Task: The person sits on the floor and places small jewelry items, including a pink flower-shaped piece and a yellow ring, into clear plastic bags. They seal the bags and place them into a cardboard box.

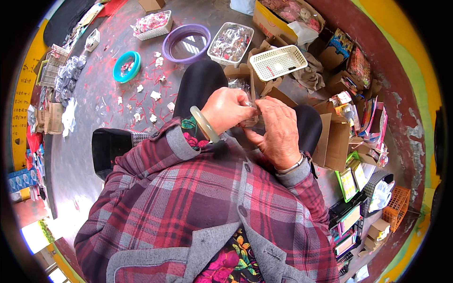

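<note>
both hands worked one small clear packet (246,101) over the lap; left hand (226,109) fingers pinched shut on its top edge, right hand (278,127) fingers closed round its side (contents unclear); seemingly mid-sealing; next likely needs a steady pinch; white basket (277,61) sat just beyond.

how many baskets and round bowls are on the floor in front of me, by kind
white rectangular plastic mesh baskets: 3
purple round plastic basin: 1
teal round plastic bowl: 1
total: 5
</note>
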`<state>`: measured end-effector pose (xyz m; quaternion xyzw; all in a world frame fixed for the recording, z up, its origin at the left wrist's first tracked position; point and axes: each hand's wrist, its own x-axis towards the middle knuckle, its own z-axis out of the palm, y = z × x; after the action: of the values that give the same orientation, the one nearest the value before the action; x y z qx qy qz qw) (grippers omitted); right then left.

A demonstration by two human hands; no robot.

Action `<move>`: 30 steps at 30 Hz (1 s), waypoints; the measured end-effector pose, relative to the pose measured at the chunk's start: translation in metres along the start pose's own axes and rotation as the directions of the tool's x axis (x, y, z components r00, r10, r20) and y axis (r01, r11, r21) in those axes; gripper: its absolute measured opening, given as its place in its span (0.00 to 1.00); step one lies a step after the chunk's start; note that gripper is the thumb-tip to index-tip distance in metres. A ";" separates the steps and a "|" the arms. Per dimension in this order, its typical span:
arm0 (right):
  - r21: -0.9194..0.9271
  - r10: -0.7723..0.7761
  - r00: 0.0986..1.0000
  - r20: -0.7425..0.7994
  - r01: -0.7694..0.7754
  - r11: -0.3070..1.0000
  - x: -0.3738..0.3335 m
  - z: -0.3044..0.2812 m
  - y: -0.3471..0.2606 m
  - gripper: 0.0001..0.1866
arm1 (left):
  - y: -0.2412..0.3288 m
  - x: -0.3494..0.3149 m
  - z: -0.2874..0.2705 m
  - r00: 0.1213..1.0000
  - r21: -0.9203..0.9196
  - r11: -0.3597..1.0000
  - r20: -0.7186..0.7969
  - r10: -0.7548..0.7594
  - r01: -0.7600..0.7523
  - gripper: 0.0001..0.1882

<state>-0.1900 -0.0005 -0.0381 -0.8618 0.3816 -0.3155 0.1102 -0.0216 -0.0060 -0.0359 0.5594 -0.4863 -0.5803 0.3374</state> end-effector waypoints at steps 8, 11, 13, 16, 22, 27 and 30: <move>-0.031 -0.223 0.972 0.070 0.225 0.974 0.005 -0.014 0.002 0.21 | -0.007 0.000 -0.007 0.932 0.608 0.730 0.044 0.359 -0.310 0.08; -0.012 -0.224 0.965 0.134 0.228 0.974 0.004 -0.010 0.000 0.14 | -0.004 -0.005 -0.001 0.925 0.730 0.596 0.132 0.357 -0.335 0.06; -0.023 -0.205 0.962 0.181 0.213 0.977 0.002 -0.012 -0.001 0.12 | -0.005 -0.007 0.002 0.925 0.761 0.556 0.151 0.348 -0.334 0.06; -0.119 -0.211 0.944 0.255 0.248 0.962 0.002 -0.015 -0.006 0.06 | -0.005 -0.008 0.003 0.913 0.799 0.503 0.132 0.387 -0.329 0.06; -0.184 -0.347 0.902 0.256 0.398 0.898 0.001 -0.015 -0.013 0.03 | 0.004 -0.009 0.001 0.923 0.800 0.525 0.089 0.376 -0.291 0.06; -0.166 -0.384 0.874 0.299 0.444 0.880 0.000 -0.013 -0.018 0.04 | 0.002 -0.007 0.001 0.921 0.796 0.515 0.133 0.365 -0.319 0.06; -0.222 -0.358 0.887 0.292 0.426 0.877 -0.003 -0.008 -0.015 0.04 | 0.005 -0.008 -0.003 0.923 0.774 0.536 0.160 0.350 -0.337 0.06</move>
<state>-0.1879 0.0124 -0.0263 -0.9601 0.2221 -0.1666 -0.0335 -0.0187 -0.0011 -0.0281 0.5476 -0.7887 -0.2243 0.1670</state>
